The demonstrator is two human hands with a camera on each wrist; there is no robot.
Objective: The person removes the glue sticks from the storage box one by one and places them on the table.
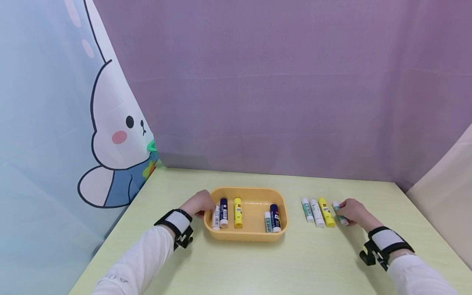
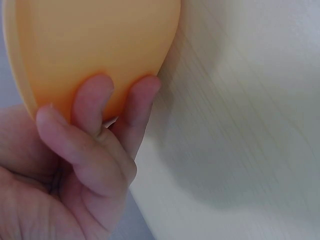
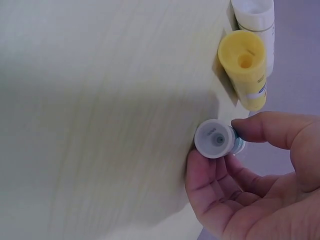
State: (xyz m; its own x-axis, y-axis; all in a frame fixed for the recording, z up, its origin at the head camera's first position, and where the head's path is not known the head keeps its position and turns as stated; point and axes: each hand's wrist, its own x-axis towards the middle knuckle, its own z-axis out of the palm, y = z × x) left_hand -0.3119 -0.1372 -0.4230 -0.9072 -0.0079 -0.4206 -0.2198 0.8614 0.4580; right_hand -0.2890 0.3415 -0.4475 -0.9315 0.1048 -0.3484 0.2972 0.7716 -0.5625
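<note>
My left hand (image 1: 203, 201) holds the left end of a shallow orange tray (image 1: 245, 237). In the left wrist view, its fingers (image 2: 90, 107) curl against the tray's outer wall (image 2: 105, 40); the thumb is hidden. Between thumb and fingers, my right hand (image 1: 355, 211) pinches a small teal-and-white glue stick (image 3: 212, 139), low over the table at the right end of a row. Beside it lie a yellow glue stick (image 1: 326, 212), a white one (image 1: 316, 212) and another teal-and-white one (image 1: 307, 209).
Inside the tray, a white stick (image 1: 216, 219), a navy one (image 1: 223, 209) and a yellow one (image 1: 238, 212) lie left; a teal-and-white stick (image 1: 268, 222) and a navy one (image 1: 275, 217) lie right. A purple cloth (image 1: 276, 90) hangs behind the pale table (image 1: 295, 266).
</note>
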